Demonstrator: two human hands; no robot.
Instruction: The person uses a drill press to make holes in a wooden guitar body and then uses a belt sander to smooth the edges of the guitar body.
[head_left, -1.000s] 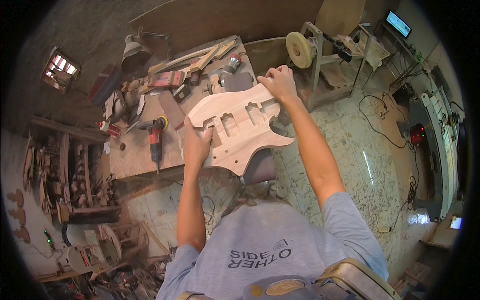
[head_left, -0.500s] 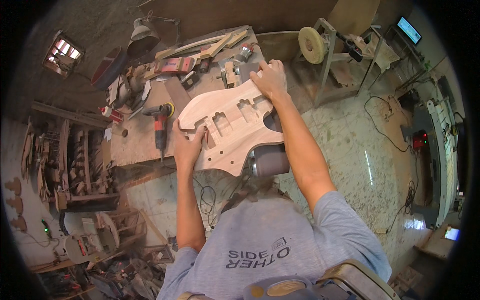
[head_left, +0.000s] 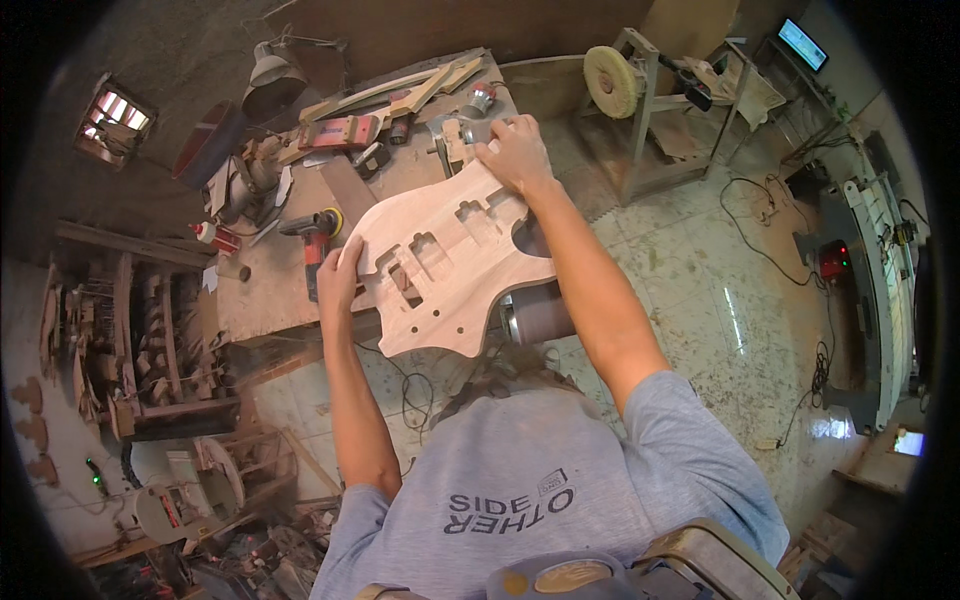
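I hold a bare wooden guitar body (head_left: 465,275) flat in front of me, with routed cavities and several small holes in its face. My left hand (head_left: 338,285) is closed round its left edge; most of its fingers are hidden. At the far end, my right hand (head_left: 518,158) grips the narrow neck end from above, fingers curled over it. Beneath the body's right side, a brown sanding drum (head_left: 542,314) partly shows; I cannot tell whether the wood touches it. Left of the body, a red and black power sander (head_left: 318,248) lies on the workbench (head_left: 262,295).
Offcuts, a red-topped wooden block (head_left: 340,132), a lamp (head_left: 272,80) and a glue bottle (head_left: 216,237) crowd the bench. A buffing wheel (head_left: 614,82) on a frame stands at far right. Cables (head_left: 752,225) trail over the floor. Shelves of wood pieces (head_left: 160,330) stand at left.
The guitar body has shifted slightly to the left and turned a little. My left hand's thumb has moved off its face to the edge. My right hand keeps its grip.
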